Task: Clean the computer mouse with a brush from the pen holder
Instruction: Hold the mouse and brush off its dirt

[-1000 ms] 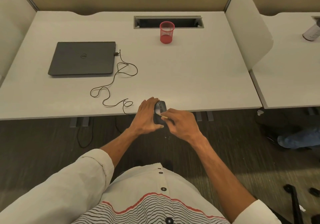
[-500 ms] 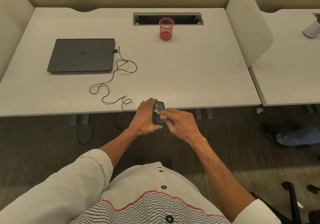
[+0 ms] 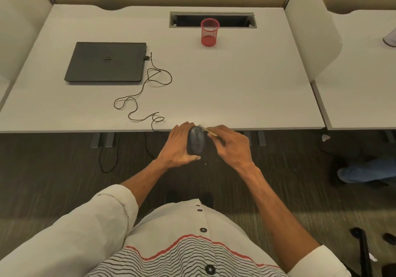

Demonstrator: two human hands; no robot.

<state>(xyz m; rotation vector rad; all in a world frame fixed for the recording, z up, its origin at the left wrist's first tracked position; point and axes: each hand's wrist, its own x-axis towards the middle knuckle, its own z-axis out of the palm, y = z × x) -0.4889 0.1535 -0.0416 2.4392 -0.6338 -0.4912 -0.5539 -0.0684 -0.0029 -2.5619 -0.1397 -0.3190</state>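
Note:
My left hand [image 3: 177, 146] grips a dark grey computer mouse [image 3: 196, 140] and holds it just off the front edge of the white desk [image 3: 235, 88]. My right hand [image 3: 232, 145] pinches a thin pale brush [image 3: 209, 131] whose tip rests at the mouse's far right side. The mouse's black cable [image 3: 141, 96] winds across the desk to the closed laptop [image 3: 106, 61]. A red mesh pen holder [image 3: 209, 32] stands empty at the back centre of the desk.
A cable slot [image 3: 212, 19] opens in the desk behind the pen holder. White divider panels [image 3: 310, 36] flank the desk, with a second desk [image 3: 360, 88] on the right. Another person's leg [image 3: 368, 170] lies on the carpet at right.
The brush has shifted from the mouse's middle toward its far right edge, and my right hand has moved slightly right. The mouse's top is more exposed.

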